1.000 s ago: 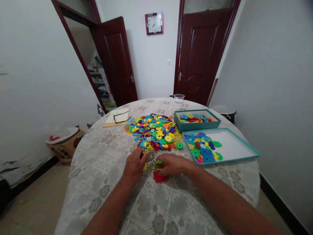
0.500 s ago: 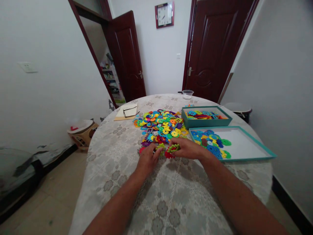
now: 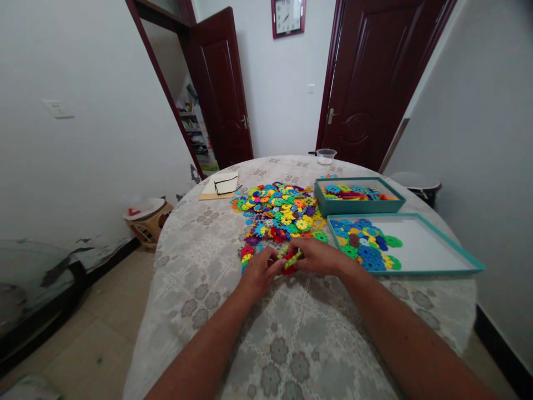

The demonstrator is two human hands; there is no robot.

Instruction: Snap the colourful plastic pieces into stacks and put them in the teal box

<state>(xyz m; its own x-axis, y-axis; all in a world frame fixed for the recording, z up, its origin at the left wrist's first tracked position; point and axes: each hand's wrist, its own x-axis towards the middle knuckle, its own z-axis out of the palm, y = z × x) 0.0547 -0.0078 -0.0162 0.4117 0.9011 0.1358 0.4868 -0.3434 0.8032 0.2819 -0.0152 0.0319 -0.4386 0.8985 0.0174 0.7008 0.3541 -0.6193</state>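
Note:
Close together at the middle of the table, my two hands hold small notched plastic pieces. My left hand (image 3: 261,270) is closed, thumb and fingers pinching a yellow-green piece. My right hand (image 3: 315,256) pinches another yellow-green piece (image 3: 295,258). A red piece (image 3: 288,270) shows between the hands; which hand bears it I cannot tell. Just beyond lies a heap of colourful disc pieces (image 3: 283,208). Some red, yellow and blue pieces (image 3: 246,253) lie beside my left fingers.
At the right stand a green box (image 3: 345,208) of pieces and a white tray (image 3: 420,244) with blue, green and yellow discs. Glasses (image 3: 225,185) rest on a notepad at the back left. A clear bowl (image 3: 326,155) stands at the far edge.
My left hand has moved right, toward my right hand, and the yellow-green pieces are now close together around the red one. The view has shifted slightly.

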